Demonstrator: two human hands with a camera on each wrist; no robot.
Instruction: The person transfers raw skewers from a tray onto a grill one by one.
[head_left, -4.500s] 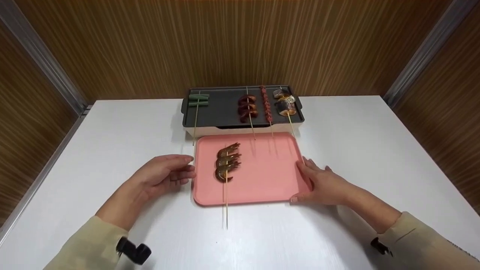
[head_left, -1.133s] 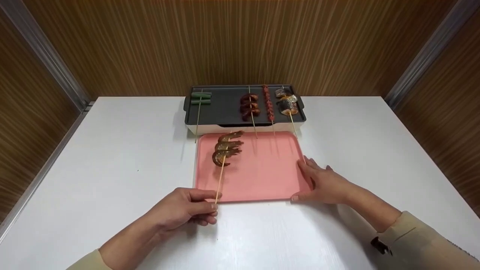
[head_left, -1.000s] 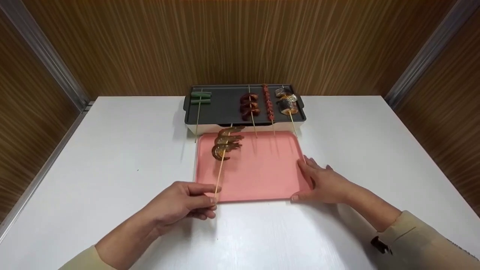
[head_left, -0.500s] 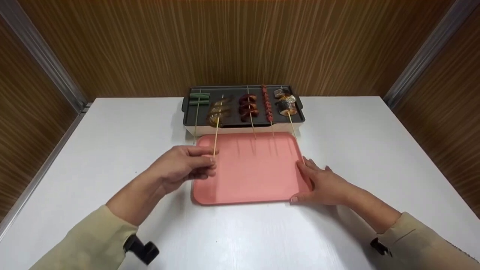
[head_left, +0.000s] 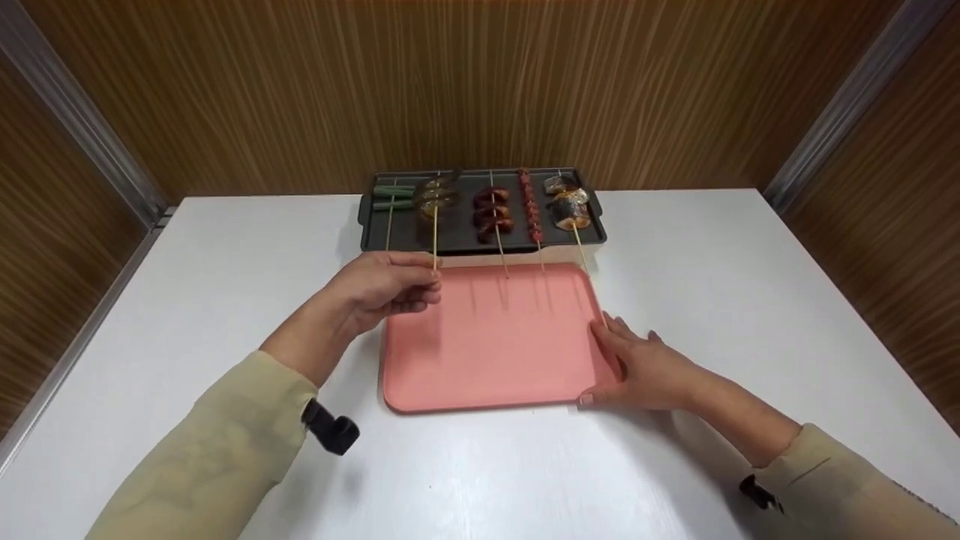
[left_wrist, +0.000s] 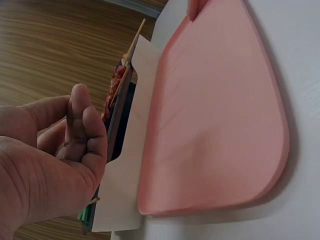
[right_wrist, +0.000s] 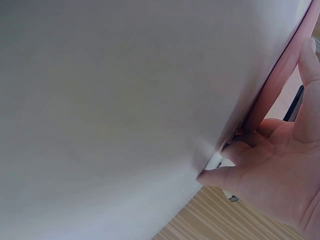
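In the head view my left hand (head_left: 382, 289) pinches the stick of a shrimp skewer (head_left: 435, 201) between thumb and fingers. Its shrimp, slightly blurred, are over the left part of the black griddle (head_left: 460, 234), between a green vegetable skewer (head_left: 393, 199) and a dark red-brown skewer (head_left: 493, 215). I cannot tell whether they touch the surface. My right hand (head_left: 652, 371) holds the near right corner of a pink tray (head_left: 495, 345), thumb at the front edge and fingers along the side. The left wrist view shows the left hand (left_wrist: 60, 150) beside the griddle, most of the skewer hidden.
Farther right on the griddle lie a thin red skewer (head_left: 530, 210) and a fish-like skewer (head_left: 571, 211), sticks pointing toward me. The tray sits on the white table (head_left: 712, 285) in front of the griddle. A wood-grain wall (head_left: 480, 82) stands directly behind.
The shrimp skewer lay on the tray earlier. My left hand took its stick, lifted it and moved it forward over the griddle. My right hand stays at the tray's corner.
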